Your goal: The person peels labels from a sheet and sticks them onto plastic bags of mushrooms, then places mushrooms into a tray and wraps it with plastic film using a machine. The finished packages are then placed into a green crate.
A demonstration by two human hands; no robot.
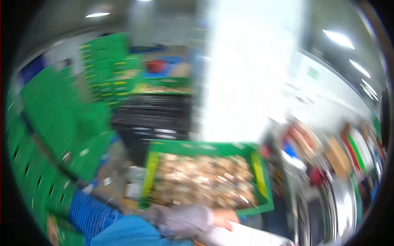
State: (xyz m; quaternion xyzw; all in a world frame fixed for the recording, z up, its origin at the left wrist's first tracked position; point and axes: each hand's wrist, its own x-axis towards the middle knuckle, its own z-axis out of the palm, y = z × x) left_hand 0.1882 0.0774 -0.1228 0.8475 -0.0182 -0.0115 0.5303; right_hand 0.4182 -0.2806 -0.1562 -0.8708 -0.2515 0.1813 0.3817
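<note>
My left hand (pixel 225 219) reaches in from the bottom left in a greyish-lilac sleeve (pixel 186 221). Its fingers are closed over the edge of a white, flat-looking thing (pixel 250 236), blurred and cut off by the lower edge. Just beyond the hand is a green crate (pixel 205 145) with yellow end panels, filled with brown lumpy goods (pixel 201 178) under glossy wrapping. Motion blur hides what these goods are. My right hand does not show. Blue clothing (pixel 127 233) fills the bottom left of the head view.
Green crates (pixel 104 65) are stacked at the back left, with more along the left side (pixel 49 106). Black stacked crates (pixel 160 115) stand behind the filled one. A wide white pillar (pixel 250 69) rises beyond it. Blurred boxes (pixel 338 156) line the right.
</note>
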